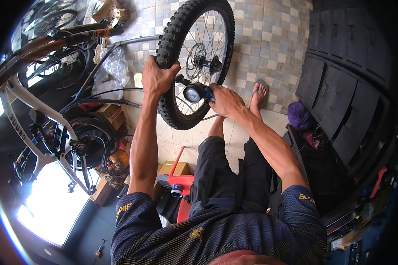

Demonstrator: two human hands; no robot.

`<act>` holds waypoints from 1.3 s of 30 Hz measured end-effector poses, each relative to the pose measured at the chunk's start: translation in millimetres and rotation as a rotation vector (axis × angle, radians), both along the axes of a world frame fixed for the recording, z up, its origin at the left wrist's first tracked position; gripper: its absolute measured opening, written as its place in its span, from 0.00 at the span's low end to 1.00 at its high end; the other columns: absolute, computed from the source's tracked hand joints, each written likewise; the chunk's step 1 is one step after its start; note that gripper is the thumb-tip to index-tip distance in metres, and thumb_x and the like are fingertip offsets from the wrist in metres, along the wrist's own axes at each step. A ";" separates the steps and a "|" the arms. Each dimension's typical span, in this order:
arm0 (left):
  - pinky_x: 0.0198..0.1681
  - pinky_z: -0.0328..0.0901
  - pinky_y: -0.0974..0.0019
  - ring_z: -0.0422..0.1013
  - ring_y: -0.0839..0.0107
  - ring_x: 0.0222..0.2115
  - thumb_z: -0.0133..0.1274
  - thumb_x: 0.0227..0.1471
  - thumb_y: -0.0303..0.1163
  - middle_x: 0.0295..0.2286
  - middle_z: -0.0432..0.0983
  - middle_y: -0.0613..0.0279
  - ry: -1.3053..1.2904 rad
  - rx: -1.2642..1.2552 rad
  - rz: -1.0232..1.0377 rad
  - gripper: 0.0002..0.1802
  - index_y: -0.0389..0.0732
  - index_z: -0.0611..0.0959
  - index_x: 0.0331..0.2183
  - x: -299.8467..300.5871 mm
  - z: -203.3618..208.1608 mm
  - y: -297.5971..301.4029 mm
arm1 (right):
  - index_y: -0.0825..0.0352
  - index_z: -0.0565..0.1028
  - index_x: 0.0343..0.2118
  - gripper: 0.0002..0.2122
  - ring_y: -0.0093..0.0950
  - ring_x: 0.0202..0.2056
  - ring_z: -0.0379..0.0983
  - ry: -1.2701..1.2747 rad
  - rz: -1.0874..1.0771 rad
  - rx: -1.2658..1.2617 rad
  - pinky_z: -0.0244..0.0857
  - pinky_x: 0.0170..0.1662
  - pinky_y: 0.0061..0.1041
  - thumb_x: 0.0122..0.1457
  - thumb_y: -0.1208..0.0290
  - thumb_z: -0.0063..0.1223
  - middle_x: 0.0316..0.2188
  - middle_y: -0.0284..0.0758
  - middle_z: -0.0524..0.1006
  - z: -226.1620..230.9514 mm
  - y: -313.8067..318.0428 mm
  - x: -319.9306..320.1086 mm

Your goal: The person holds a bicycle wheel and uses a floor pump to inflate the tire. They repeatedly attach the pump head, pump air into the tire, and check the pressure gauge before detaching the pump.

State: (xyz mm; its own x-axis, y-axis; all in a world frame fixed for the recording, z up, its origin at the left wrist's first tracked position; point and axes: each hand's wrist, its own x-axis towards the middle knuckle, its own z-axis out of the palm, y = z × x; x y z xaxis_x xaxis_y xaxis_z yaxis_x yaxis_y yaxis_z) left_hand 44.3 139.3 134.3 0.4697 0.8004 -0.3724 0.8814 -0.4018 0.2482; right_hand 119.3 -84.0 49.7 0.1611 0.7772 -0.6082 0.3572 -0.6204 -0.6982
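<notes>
A bicycle wheel (164,48) with a black knobby tyre stands upright before me. Its hub carries a brake disc (193,59) and a cassette (216,64). My left hand (158,76) is closed over the tyre's left side, thumb across the tread. In my right hand (227,102) is a tyre inflator (193,93) with a round dial gauge and some blue on its handle; the fingers wrap round it. The inflator's front end lies near the rim, close to the left hand. Whether it sits on the valve I cannot tell. A dark hose (211,117) shows below the right hand.
On the left, a white bicycle frame (42,106) hangs beside an orange-brown one (53,46). Cardboard boxes (174,168) and a red stool-like thing (183,181) are by my legs. Dark drawers (336,97) line the right, with a purple bundle (299,115) in front.
</notes>
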 end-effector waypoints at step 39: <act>0.42 0.63 0.57 0.67 0.56 0.41 0.73 0.35 0.42 0.39 0.68 0.51 -0.411 -0.357 -0.223 0.46 0.33 0.70 0.53 -12.3 4.3 -228.9 | 0.74 0.65 0.55 0.28 0.49 0.27 0.80 -0.162 -0.455 -0.768 0.73 0.30 0.42 0.52 0.66 0.57 0.36 0.55 0.79 -22.1 -275.8 23.2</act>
